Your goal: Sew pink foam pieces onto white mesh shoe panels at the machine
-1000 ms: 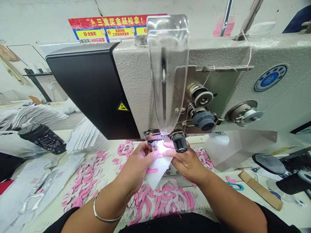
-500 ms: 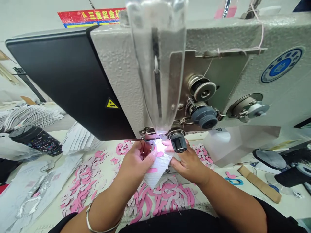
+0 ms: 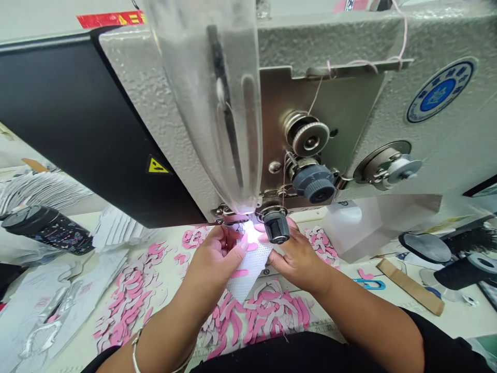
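Observation:
Under the lit needle area of the sewing machine [image 3: 135, 93] lies a white mesh fabric piece [image 3: 249, 280] with a pointed lower end. A pink patch [image 3: 239, 273] shows on its left side, and another pink piece [image 3: 252, 246] sits nearer the needle. My left hand [image 3: 213, 256] pinches the fabric's left edge, thumb on top and fingers curled close to the presser foot. On the opposite edge, my right hand [image 3: 298, 259] grips the fabric, its fingertips partly hidden behind a black knob [image 3: 276, 228]. Glare hides the needle itself.
Heaps of pink and white curved cut pieces [image 3: 272, 311] cover the table in front and to the left [image 3: 130, 290]. A black patterned tumbler [image 3: 48, 230] and white stacked sheets [image 3: 120, 223] stand left. Blue snips [image 3: 370, 284], a tan strip [image 3: 411, 287] and a black thread spool [image 3: 466, 272] lie right.
The view has shifted a little, so the machine looks larger and further left. Both hands keep their hold on the fabric, which looks nearly unmoved under the needle.

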Motion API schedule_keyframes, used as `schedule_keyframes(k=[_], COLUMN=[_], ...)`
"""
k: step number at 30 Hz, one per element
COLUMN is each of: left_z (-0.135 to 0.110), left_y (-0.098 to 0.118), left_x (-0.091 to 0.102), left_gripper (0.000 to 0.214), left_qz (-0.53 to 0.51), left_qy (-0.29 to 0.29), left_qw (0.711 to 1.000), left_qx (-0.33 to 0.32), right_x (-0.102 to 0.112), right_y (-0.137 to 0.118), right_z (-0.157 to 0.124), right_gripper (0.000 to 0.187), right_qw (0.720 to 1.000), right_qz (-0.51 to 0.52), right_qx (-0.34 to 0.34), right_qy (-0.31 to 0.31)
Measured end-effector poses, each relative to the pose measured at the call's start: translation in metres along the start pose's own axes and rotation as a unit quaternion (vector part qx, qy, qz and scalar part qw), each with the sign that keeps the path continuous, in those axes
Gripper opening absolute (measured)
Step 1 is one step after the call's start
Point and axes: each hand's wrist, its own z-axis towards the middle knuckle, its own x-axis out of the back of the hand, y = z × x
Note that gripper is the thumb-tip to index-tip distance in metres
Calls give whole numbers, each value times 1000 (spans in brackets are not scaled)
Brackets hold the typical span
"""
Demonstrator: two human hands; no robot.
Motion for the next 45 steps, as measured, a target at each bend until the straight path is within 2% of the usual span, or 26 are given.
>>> schedule_keyframes(k=[7,11,14,17,21,29,40,45], left_z=[4,1,0,3,4,6,6,6], left_y=[-18,-15,-12,-12,-15,-18,-23,-20], left_x=[1,0,1,2,2,-1,-1,-3], left_gripper=[31,32,29,22,18,16,16,14], left_qz=[25,49,78,99,62,-21,-36,-43], left_qy=[3,6,10,6,1,6,1,13], left_qw=[999,999,997,995,998,1000,999,999], left_qx=[-24,-12,-13,-14,-3,17,19,24], right_x=[0,4,11,13,5,-2,-4,11], right_y=[-2,-4,-7,-14,-24,-27,-17,-9], right_z=[1,1,3,6,10,10,5,7], right_gripper=[30,29,29,24,6,5,17,26], right_qw=[1000,999,999,997,993,988,994,998], right_qz=[28,31,52,63,43,67,76,43], right_qx=[-1,9,9,-37,-111,-135,-62,41], right_qy=[1,10,-9,-20,23,46,54,-26])
